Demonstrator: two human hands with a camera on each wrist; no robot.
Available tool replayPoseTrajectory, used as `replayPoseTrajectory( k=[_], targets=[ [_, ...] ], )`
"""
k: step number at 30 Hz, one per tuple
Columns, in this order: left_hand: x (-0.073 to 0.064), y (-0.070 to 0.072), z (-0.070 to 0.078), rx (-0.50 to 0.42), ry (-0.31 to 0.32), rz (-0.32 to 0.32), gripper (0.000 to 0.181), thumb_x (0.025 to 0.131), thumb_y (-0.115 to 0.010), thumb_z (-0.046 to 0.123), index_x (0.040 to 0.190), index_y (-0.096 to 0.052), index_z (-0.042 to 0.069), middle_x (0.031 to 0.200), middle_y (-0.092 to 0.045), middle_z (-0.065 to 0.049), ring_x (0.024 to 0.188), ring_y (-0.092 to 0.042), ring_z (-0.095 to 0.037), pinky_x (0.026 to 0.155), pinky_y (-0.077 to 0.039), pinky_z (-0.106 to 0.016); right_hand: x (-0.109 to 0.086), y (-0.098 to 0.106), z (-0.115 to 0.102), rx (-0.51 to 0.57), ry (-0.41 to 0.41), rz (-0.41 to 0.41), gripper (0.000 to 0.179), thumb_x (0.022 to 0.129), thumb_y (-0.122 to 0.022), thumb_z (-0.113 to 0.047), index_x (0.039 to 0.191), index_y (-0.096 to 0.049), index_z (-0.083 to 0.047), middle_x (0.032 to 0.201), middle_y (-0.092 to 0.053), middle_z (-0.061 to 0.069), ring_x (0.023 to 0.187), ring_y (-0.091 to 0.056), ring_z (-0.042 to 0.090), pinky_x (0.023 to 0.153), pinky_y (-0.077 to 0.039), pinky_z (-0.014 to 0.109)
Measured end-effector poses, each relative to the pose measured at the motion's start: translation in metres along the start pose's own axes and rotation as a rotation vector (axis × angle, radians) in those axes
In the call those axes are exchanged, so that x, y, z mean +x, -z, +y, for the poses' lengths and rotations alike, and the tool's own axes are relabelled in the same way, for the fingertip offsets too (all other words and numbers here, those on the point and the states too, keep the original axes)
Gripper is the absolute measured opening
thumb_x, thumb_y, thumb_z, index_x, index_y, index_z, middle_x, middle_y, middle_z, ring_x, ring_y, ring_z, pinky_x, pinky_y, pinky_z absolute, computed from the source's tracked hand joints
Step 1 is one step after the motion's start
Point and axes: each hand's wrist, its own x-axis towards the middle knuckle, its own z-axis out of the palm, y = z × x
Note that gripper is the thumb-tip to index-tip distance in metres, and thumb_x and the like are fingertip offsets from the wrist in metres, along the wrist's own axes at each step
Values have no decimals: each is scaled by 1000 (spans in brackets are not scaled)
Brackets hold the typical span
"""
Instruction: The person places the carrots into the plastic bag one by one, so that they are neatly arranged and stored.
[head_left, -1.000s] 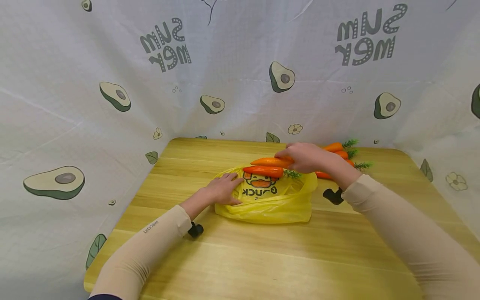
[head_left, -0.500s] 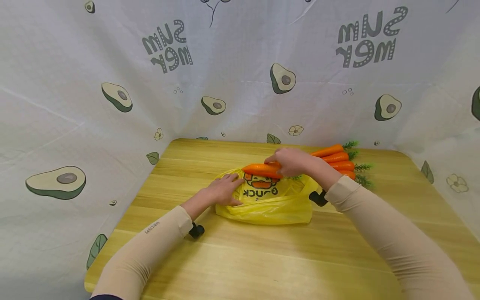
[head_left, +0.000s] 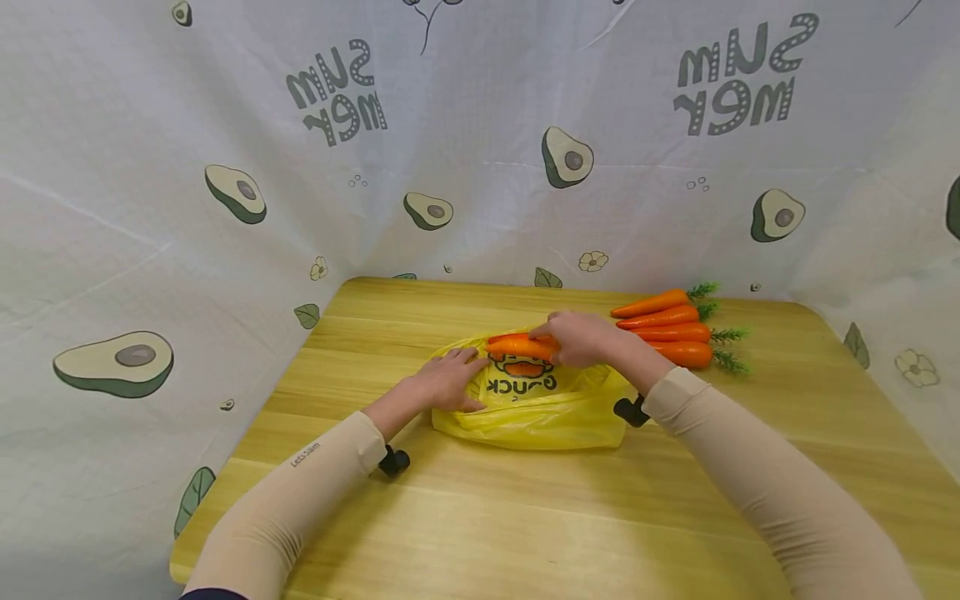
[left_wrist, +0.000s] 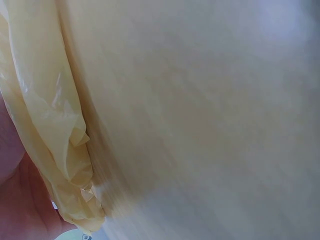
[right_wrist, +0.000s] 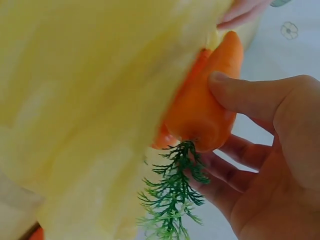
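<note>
A yellow plastic bag (head_left: 547,423) printed with a duck face lies on the table. My left hand (head_left: 446,382) rests on its left side, fingers spread over the plastic. My right hand (head_left: 581,340) holds an orange carrot (head_left: 519,347) over the bag, its tip pointing left. The right wrist view shows the thumb on one side of this carrot (right_wrist: 205,110) and fingers behind, with green fronds (right_wrist: 175,185) hanging from its top. Another, redder carrot (right_wrist: 199,67) lies right against it, partly hidden by the bag's edge. Yellow plastic (left_wrist: 45,85) runs along my left palm in the left wrist view.
Several carrots (head_left: 675,332) with green tops lie side by side on the table's right, beyond my right forearm. The wooden table (head_left: 465,525) has a white cloth (head_left: 480,150) with avocado prints behind it. A black wrist camera (head_left: 632,410) sits under each wrist.
My right hand has moved left and down toward me with the orange carrot, which now overlaps the redder carrot on the bag. The left hand has stayed in place.
</note>
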Motion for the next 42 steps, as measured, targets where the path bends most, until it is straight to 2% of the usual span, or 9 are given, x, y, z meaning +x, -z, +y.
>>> replayPoseTrajectory(
  k=[2, 8, 12, 18, 23, 33, 42],
  targets=[
    [0, 0, 0, -1, -1, 0, 82, 91, -69, 56, 158, -36, 21, 163, -30, -11, 149, -31, -32, 112, -39, -57, 1, -4, 1, -5, -1, 15, 54, 89, -73, -12, 142, -60, -18, 119, -63, 14, 94, -61, 26, 73, -52, 41],
    [0, 2, 0, -9, -2, -4, 82, 91, -69, 55, 158, -35, 21, 163, -30, -11, 149, -31, -33, 113, -38, -57, 2, -16, 1, -64, 11, 88, 50, 88, -76, -15, 137, -65, -18, 111, -64, 12, 89, -61, 25, 71, -55, 43],
    [0, 2, 1, -10, -1, -11, 82, 91, -69, 54, 158, -35, 20, 164, -29, -11, 149, -30, -33, 114, -37, -57, 3, -24, 1, -82, 4, 127, 47, 88, -77, -16, 134, -66, -20, 109, -64, 10, 91, -61, 25, 71, -55, 44],
    [1, 4, 1, -9, 6, -10, 82, 91, -69, 53, 158, -35, 20, 163, -29, -11, 149, -30, -33, 114, -36, -57, 2, -33, 2, -121, 18, 205, 42, 86, -77, -11, 127, -70, -17, 114, -62, 10, 101, -59, 27, 73, -57, 43],
    [1, 4, 2, -5, 6, -13, 81, 91, -69, 53, 158, -35, 20, 163, -29, -10, 149, -30, -33, 115, -36, -56, 1, -39, 4, -151, 37, 257, 39, 85, -78, -11, 123, -71, -17, 111, -61, 9, 98, -58, 26, 69, -56, 39],
    [1, 2, 3, -12, 12, -26, 81, 91, -69, 53, 158, -35, 21, 163, -29, -11, 150, -28, -34, 115, -36, -57, 1, -45, 6, -133, 38, 263, 35, 87, -79, -17, 121, -73, -16, 108, -63, 8, 95, -57, 25, 76, -56, 42],
    [3, 0, 3, -7, 18, -29, 81, 92, -68, 53, 158, -34, 22, 163, -29, -10, 151, -27, -34, 115, -35, -57, 0, -44, 6, -115, 35, 274, 41, 83, -82, -17, 123, -71, -15, 110, -62, 8, 96, -59, 25, 75, -57, 41]
  ],
)
